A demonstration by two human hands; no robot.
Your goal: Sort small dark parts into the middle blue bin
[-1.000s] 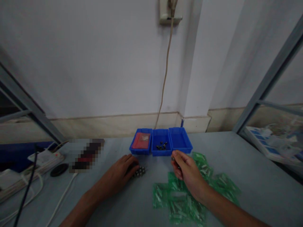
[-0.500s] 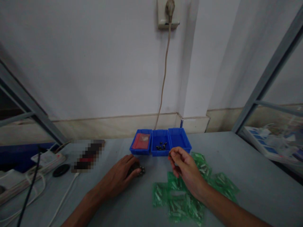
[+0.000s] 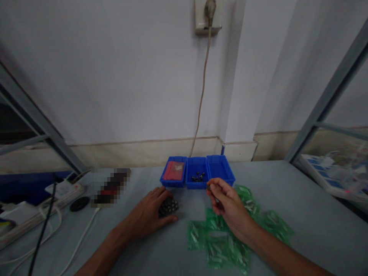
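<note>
My left hand rests on the grey table, its fingers curled around a small heap of dark metal beads. My right hand is raised a little above the table, thumb and forefinger pinched on a tiny dark piece just in front of the middle blue tray. That tray holds several dark pieces. The left blue tray holds a red bag. The right blue tray shows nothing inside. Green plastic bags lie under and around my right forearm.
A beige cable hangs from a wall socket down behind the trays. A power strip, white cables and a black disc lie at the left. Grey metal frame bars stand at both sides; packaged goods sit at far right.
My right hand has lifted from the green bags toward the middle tray, pinching a small piece. My left hand has closed more around the beads. The view shifted slightly.
</note>
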